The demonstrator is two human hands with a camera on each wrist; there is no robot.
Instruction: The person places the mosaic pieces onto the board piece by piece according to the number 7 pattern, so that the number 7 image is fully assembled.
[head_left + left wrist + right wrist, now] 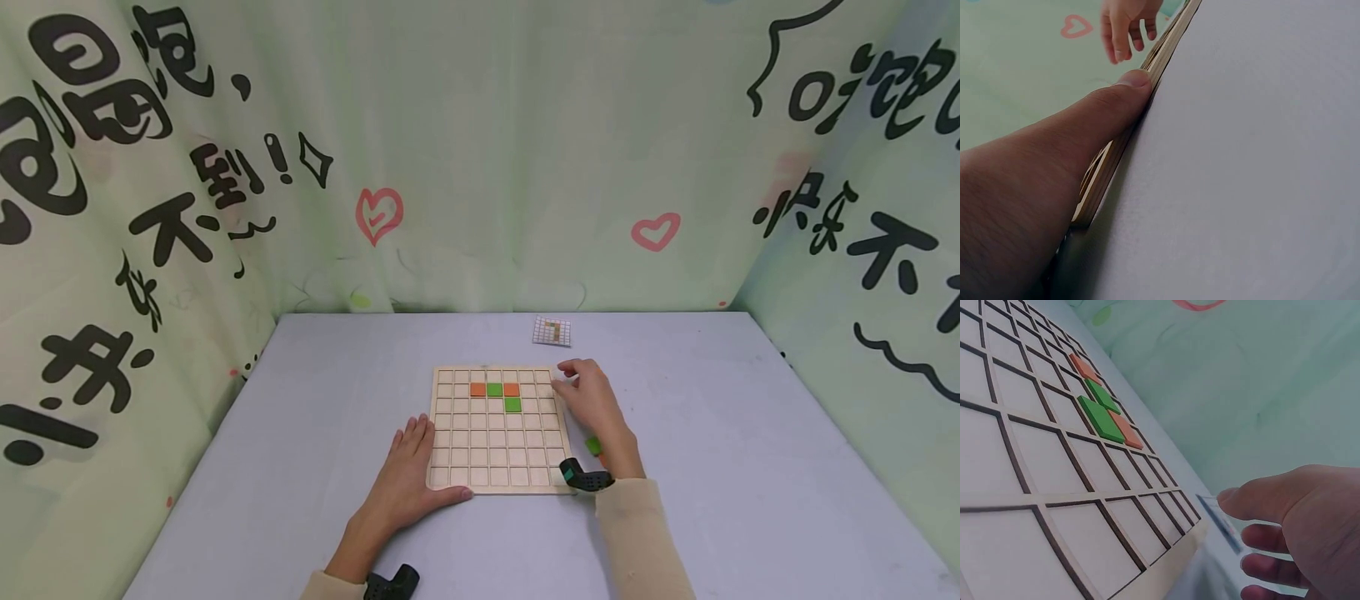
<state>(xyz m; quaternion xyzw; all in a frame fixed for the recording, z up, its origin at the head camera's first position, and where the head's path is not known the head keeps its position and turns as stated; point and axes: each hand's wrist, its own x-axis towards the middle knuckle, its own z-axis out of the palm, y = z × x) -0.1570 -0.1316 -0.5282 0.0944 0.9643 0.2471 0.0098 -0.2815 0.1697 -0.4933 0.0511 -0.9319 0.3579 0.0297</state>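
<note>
A wooden grid board (480, 450) lies on the table. In its upper rows an orange tile (477, 389), a green tile (494, 389) and a second orange tile (512, 389) form a row, with another green tile (513, 404) below the right-hand one. My left hand (408, 471) rests at the board's near left corner, fingers along the left side; its thumb (1116, 103) lies on the near edge in the left wrist view. Beside the upper right edge hovers my right hand (592, 396). Its fingers bend loosely with nothing between them, as the right wrist view shows.
A small card with a printed grid (552, 331) lies beyond the board. Right of the board, by the right wrist, are a loose green tile (593, 446) and a partly hidden orange tile (602, 460). Pale green curtains (517, 167) hang behind the white table (735, 433).
</note>
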